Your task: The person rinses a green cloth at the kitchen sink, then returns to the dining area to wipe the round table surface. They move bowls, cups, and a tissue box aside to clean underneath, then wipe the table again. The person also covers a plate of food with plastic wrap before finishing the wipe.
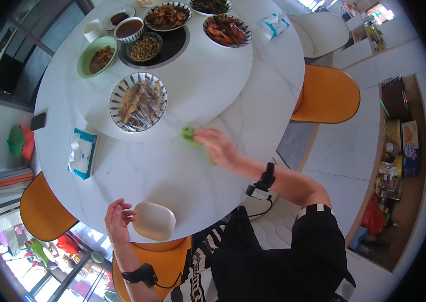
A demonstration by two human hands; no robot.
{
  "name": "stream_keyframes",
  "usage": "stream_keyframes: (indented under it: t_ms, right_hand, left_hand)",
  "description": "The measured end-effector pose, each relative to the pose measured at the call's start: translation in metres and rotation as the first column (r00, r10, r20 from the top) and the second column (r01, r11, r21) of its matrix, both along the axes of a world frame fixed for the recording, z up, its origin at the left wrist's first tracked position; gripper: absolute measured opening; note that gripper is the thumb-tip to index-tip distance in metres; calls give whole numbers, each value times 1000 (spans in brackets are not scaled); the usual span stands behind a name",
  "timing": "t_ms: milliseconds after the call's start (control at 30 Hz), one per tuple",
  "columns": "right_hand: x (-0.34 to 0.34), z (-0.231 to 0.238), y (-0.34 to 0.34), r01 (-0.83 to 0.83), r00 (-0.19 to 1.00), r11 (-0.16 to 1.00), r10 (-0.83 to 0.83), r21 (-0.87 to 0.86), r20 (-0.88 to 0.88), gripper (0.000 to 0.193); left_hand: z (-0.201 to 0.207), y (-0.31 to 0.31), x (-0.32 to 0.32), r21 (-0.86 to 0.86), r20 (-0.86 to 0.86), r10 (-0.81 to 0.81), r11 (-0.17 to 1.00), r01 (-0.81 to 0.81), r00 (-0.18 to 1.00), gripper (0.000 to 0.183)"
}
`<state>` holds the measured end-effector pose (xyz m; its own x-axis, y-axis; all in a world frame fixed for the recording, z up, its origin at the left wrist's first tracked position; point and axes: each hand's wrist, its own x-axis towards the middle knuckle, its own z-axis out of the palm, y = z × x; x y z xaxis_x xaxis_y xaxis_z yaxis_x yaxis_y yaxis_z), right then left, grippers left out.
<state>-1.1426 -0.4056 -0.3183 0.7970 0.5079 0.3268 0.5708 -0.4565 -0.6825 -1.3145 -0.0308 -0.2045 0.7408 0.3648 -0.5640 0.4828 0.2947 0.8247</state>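
A soft, crumpled green cloth [188, 136] lies on the smooth, marble-veined round table [122, 186], under the right hand [217, 146], whose fingers close over it. The left hand [118, 221] curls, fingers slightly parted, at the rim of a rounded-rectangular cream dish [154, 221]; whether it grips, I cannot tell. Beyond sits a stripe-patterned bowl [116, 108] under glossy, wrinkled cling film [145, 104].

Round white table [137, 173], turntable [208, 85], green cloth [188, 135], teal tissue box [86, 155], perhaps a phone [38, 121]
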Motion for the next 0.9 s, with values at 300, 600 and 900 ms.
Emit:
stream_keyframes:
  t_ms: [300,600,900]
  right_hand:
    - [66,-11,-149,700,707,552,-624,-453,333,51]
    - [-105,-6,25,254,964,800,-252,-543,79,82]
    - [-55,16,-81,413,880,620,-460,-667,118,72]
  left_hand:
    - [-35,56,-70,68,-37,273,960,-270,961,21]
    - [-57,38,-111,187,-228,324,940,-286,918,25]
    - [-59,32,-127,83,-216,183,982,-169,959,26]
